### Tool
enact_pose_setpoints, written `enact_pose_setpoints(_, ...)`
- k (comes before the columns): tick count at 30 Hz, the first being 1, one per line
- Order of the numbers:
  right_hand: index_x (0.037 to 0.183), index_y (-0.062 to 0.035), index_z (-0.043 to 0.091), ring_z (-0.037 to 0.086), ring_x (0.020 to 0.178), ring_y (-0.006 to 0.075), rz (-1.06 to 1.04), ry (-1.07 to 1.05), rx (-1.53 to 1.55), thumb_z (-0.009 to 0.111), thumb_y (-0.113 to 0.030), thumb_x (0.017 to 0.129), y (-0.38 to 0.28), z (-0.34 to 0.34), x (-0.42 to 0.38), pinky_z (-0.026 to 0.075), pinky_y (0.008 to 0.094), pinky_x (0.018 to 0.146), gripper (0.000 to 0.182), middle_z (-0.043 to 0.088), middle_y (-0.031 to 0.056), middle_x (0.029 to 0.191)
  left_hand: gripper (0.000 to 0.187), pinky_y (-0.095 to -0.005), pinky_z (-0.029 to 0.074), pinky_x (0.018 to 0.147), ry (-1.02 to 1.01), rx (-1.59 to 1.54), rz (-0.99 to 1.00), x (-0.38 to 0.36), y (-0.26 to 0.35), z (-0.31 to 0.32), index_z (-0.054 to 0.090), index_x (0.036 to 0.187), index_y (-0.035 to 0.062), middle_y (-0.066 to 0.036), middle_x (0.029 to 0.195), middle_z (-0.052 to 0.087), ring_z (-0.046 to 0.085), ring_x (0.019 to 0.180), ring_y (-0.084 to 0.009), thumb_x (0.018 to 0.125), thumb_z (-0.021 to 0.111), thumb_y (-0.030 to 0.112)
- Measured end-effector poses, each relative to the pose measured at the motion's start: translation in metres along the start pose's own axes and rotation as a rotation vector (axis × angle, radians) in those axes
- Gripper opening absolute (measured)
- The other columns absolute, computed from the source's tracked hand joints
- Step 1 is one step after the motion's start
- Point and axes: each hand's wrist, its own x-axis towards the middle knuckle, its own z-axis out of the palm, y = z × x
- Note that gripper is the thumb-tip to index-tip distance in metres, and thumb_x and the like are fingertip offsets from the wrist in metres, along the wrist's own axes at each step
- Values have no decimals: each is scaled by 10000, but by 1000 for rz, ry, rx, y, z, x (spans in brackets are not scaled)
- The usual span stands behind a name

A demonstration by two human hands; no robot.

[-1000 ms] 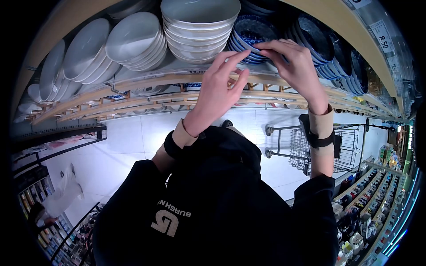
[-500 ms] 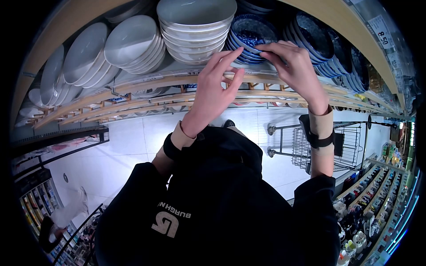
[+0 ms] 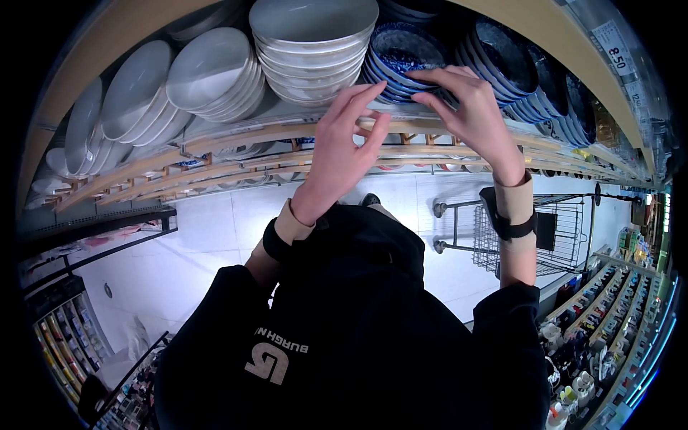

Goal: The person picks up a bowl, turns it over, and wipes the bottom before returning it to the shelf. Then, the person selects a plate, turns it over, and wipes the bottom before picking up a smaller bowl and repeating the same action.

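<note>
Blue patterned bowls (image 3: 403,54), stacked on shelf (image 3: 236,136) under right hand (image 3: 469,115) fingertips pinching top rim; likely heavy, glazed-slick, breakable; best taken at rim; left hand (image 3: 340,154) open, empty, just beside

Wooden shelf (image 3: 236,132) arcs across top of view. On it: white plate stacks (image 3: 132,89) at 10 o'clock, white bowl stack (image 3: 312,43) at 12, blue patterned bowl stacks (image 3: 405,54) from 12 to 2.

Right hand (image 3: 469,107) fingertips on rim of blue patterned bowl stack (image 3: 401,54) at shelf (image 3: 236,136) front edge; left hand (image 3: 344,147) open just beside
</note>
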Motion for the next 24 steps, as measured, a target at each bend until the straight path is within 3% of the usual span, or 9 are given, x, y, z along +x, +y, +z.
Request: enact_pose_setpoints(24, 1070, -29, 704, 664, 766, 324, 55, -27, 36, 708, -52, 846, 3, -5, 2, 531, 361, 705, 225, 711, 150, 879, 377, -245, 575, 697, -27, 79, 46, 3, -1, -1, 639, 1288, 98, -88, 1303, 541, 679, 975, -137, 914, 653, 54)
